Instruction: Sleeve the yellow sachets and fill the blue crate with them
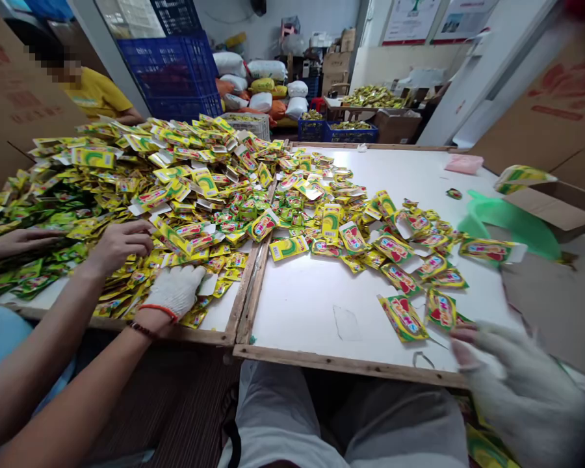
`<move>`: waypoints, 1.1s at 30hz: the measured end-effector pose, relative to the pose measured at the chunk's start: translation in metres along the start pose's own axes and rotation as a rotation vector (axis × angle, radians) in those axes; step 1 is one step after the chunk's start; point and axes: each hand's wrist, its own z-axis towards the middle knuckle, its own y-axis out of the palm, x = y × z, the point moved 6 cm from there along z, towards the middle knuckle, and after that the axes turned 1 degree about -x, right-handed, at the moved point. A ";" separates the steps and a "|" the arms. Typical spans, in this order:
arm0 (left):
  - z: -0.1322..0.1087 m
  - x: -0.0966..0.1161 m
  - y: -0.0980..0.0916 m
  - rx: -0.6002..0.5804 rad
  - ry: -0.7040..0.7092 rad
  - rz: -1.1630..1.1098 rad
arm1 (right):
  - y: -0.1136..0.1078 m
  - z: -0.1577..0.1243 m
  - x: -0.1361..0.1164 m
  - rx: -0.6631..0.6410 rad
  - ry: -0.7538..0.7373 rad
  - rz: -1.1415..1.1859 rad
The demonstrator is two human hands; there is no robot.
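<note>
White tabletop (297, 312) flanks the wooden divider (247, 314): left hand (175, 289) (hold hidden) left of it, right hand (521, 383) right — fingers narrow, hold unclear; packets (403, 317) best pinched by edges.

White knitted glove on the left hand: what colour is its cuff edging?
Orange-red; the cuff edging shows best in the head view.

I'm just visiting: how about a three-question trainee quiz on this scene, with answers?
1. True or false: the camera wearer's left hand is gloved.
2. What colour are the tall stacked plastic crates at the back? A red; B blue; C orange.
3. Which of the wearer's hands is farther from the large pile of printed packets?

Key: 1 true; 2 B; 3 the right hand.
</note>
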 end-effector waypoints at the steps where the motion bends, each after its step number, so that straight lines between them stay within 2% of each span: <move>1: -0.001 0.006 -0.007 0.026 -0.001 0.000 | 0.016 -0.002 -0.017 -0.036 -0.042 0.040; 4: -0.006 0.037 -0.031 0.109 -0.012 -0.184 | 0.068 -0.010 -0.061 -0.135 -0.069 0.298; 6: -0.009 0.070 -0.041 0.144 0.009 -0.498 | 0.105 -0.015 -0.081 -0.222 -0.001 0.499; 8: -0.010 0.110 -0.041 0.161 0.062 -0.801 | 0.136 -0.018 -0.094 -0.306 0.100 0.718; 11: -0.006 0.170 -0.025 0.091 0.153 -1.191 | 0.164 -0.015 -0.093 -0.317 0.228 0.953; 13: -0.001 0.200 -0.011 0.025 0.187 -1.420 | 0.169 -0.012 -0.079 -0.261 0.295 0.941; 15: 0.003 0.219 0.001 -0.050 0.176 -1.634 | 0.170 -0.012 -0.063 -0.227 0.332 0.863; 18: 0.007 0.229 0.014 -0.116 0.125 -1.885 | 0.170 -0.015 -0.050 -0.244 0.298 0.824; 21: 0.007 0.227 0.019 -0.110 0.140 -1.929 | 0.173 -0.018 -0.046 -0.307 0.248 0.858; 26: 0.002 0.215 0.023 -0.118 0.244 -1.670 | 0.177 -0.018 -0.050 -0.446 0.152 0.806; 30: 0.006 0.202 0.015 -0.032 0.233 -1.518 | 0.174 -0.007 -0.057 -0.451 0.142 0.747; 33: 0.007 0.198 0.005 -0.025 0.291 -1.479 | 0.176 0.001 -0.062 -0.450 0.179 0.723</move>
